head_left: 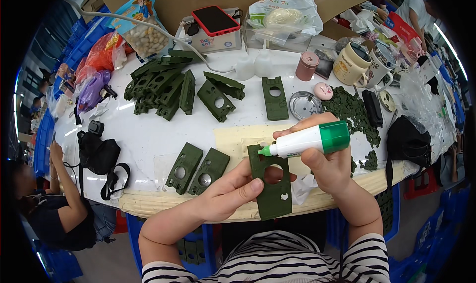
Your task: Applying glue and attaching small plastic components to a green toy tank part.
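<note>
My left hand (229, 196) grips a dark green moulded plastic plate (271, 196) with a large round hole, tilted up above the table's front edge. My right hand (331, 168) is closed around a white glue bottle (300, 141) with a green base and green nozzle. The nozzle tip points left and meets or nearly meets the plate's upper end; I cannot tell whether glue is coming out. Two similar green plates (184, 168) lie side by side just left of my left hand. Another plate (275, 102) lies flat beyond the bottle.
Many green plates (161, 84) are piled at the back left. Small green pieces (349, 109) are heaped at the right, near a round tin (305, 105) and mugs (351, 65). Black pouches (98, 151) lie left. Another person (59, 208) sits at the left.
</note>
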Demonstrator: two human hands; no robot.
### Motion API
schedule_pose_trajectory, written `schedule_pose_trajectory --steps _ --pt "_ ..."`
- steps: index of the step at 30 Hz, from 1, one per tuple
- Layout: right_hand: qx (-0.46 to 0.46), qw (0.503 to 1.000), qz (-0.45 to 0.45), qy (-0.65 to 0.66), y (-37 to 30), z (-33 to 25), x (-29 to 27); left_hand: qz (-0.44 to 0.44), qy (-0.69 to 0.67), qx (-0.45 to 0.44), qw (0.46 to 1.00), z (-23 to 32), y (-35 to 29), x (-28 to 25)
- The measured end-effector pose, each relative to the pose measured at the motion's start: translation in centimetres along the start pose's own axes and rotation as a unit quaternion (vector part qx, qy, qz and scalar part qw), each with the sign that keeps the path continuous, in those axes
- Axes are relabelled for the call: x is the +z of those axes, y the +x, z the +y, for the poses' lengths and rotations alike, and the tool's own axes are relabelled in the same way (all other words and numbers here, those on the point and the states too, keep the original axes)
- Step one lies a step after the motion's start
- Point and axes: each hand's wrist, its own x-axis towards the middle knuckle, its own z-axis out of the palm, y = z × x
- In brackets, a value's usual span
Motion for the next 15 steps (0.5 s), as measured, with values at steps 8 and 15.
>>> schedule_pose_trajectory --steps 8,15 --pt "-0.042 0.997 -0.016 0.062 -0.06 0.61 -0.24 -0.002 -0.001 0.003 1.0 -0.18 0.0 -0.11" --pt "-0.038 0.998 -0.017 0.052 -0.09 0.59 -0.36 -0.006 0.017 -0.015 1.0 0.01 0.03 -0.16"
